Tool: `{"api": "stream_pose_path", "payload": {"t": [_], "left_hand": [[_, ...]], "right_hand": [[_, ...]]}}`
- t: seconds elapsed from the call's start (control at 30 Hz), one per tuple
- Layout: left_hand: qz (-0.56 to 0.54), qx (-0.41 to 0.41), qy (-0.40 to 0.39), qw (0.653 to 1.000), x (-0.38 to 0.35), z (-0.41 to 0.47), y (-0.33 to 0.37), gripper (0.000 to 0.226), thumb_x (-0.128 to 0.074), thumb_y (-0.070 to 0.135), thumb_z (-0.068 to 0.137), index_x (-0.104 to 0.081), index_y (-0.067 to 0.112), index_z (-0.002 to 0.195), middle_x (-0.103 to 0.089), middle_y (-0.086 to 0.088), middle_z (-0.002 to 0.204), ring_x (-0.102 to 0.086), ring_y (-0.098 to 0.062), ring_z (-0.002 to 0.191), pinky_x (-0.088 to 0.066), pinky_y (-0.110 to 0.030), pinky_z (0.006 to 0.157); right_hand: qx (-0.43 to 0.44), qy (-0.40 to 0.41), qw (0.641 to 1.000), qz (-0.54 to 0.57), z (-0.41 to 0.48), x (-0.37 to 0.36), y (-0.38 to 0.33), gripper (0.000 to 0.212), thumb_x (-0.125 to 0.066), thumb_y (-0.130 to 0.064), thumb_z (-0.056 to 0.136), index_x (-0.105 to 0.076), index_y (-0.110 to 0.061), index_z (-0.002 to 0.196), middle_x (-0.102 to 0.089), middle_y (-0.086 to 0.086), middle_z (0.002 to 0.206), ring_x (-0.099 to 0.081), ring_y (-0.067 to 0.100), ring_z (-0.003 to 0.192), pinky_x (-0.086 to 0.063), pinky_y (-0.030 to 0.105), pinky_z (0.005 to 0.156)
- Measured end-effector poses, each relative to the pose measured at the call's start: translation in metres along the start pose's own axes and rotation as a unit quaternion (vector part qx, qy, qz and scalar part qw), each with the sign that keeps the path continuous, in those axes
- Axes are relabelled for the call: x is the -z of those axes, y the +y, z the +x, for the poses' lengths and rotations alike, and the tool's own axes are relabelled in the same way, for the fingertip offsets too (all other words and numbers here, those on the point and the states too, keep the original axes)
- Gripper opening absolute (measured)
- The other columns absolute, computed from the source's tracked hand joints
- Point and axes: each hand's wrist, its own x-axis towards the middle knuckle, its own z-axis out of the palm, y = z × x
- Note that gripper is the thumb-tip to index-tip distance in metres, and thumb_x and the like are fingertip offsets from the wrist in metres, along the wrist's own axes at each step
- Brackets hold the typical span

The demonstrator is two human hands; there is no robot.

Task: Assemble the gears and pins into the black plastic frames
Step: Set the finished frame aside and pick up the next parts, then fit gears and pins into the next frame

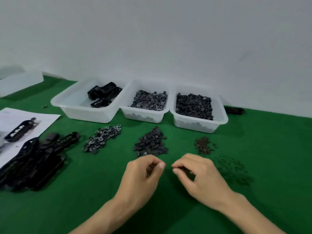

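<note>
Black plastic frames: loose heap at the left edge of the frame, lying partly over a printed sheet. A few more sit in the left-hand white bin, upper centre-left. One lone frame lies behind the right bin.

Gears: a toothed pile centre-left on the green table and a plain dark pile at centre. The middle bin and the right bin hold bulk stock. Pins: small brownish heap right of centre. Faint scatter of dark small parts below it.

Left hand: lower centre, just below the dark gear pile, fingers curled, thumb meeting forefinger as in a pinch. Right hand: just beside it, near the pins, curled the same way. The fingertips of the two hands are close but apart. There is a dark patch in the hollow of each hand, possibly a small part. It is too blurred to tell whether either hand actually holds anything.

Step, as I judge it: picking up or pairing small parts, likely a gear and a pin, ahead of seating. No frame is near the hands.

Next move calls for bringing a frame over from the left heap, one hand steadying it, then lining the gear's bore up with its seat and pressing the pin through squarely. These are tiny parts, so a fine fingertip grip matters; a slip would drop them onto the cloth.
</note>
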Motion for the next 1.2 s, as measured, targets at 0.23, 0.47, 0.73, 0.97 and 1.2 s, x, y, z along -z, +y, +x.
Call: {"api": "stream_pose_path", "payload": {"t": [0.23,0.47,0.73,0.97,1.2], "left_hand": [[0.049,0.062,0.114,0.99,0.097,-0.046,-0.052,0.015,-0.064,0.025,0.081,-0.063,0.027,0.066,-0.061,0.016,0.058,-0.051,-0.001,0.051,-0.036,-0.011,0.047],[0.053,0.105,0.157,0.981,0.153,-0.054,-0.089,0.008,-0.065,0.023,0.081,-0.062,0.028,0.074,-0.062,0.006,0.062,-0.055,0.0,0.063,-0.042,-0.012,0.056],[0.032,0.109,0.127,0.985,0.157,-0.052,-0.097,0.01,-0.063,0.028,0.082,-0.056,0.031,0.089,-0.059,0.012,0.082,-0.054,0.001,0.076,-0.042,-0.013,0.065],[0.031,0.088,0.07,0.993,0.151,-0.044,-0.095,0.044,-0.072,0.035,0.073,-0.041,0.04,0.103,-0.046,0.024,0.097,-0.042,0.015,0.088,-0.039,-0.005,0.07],[0.091,-0.018,-0.18,0.979,0.14,-0.022,-0.09,0.049,-0.076,0.042,0.065,-0.054,0.04,0.109,-0.051,0.025,0.1,-0.044,0.011,0.093,-0.035,-0.005,0.077]], "right_hand": [[0.036,-0.081,0.995,0.034,0.069,-0.08,-0.083,0.01,-0.062,-0.023,0.084,-0.068,-0.016,0.089,-0.062,-0.007,0.081,-0.053,0.004,0.072,-0.037,0.008,0.068],[0.029,-0.086,0.996,-0.003,0.166,-0.157,-0.13,0.028,-0.054,-0.019,0.09,-0.057,-0.023,0.117,-0.05,0.0,0.107,-0.051,0.018,0.092,-0.043,0.032,0.085],[0.093,-0.086,0.978,-0.166,0.185,-0.158,-0.144,0.018,-0.057,-0.02,0.089,-0.056,-0.01,0.104,-0.044,0.005,0.11,-0.045,0.022,0.098,-0.036,0.03,0.067],[0.026,-0.102,0.981,-0.165,0.073,-0.087,-0.117,0.02,-0.075,-0.027,0.07,-0.06,-0.019,0.081,-0.052,-0.006,0.101,-0.052,0.014,0.091,-0.051,0.028,0.07],[-0.033,-0.21,0.976,-0.033,0.057,-0.075,-0.114,0.022,-0.062,-0.048,0.072,-0.059,-0.031,0.085,-0.051,-0.019,0.096,-0.046,-0.001,0.088,-0.037,0.014,0.076]]}}
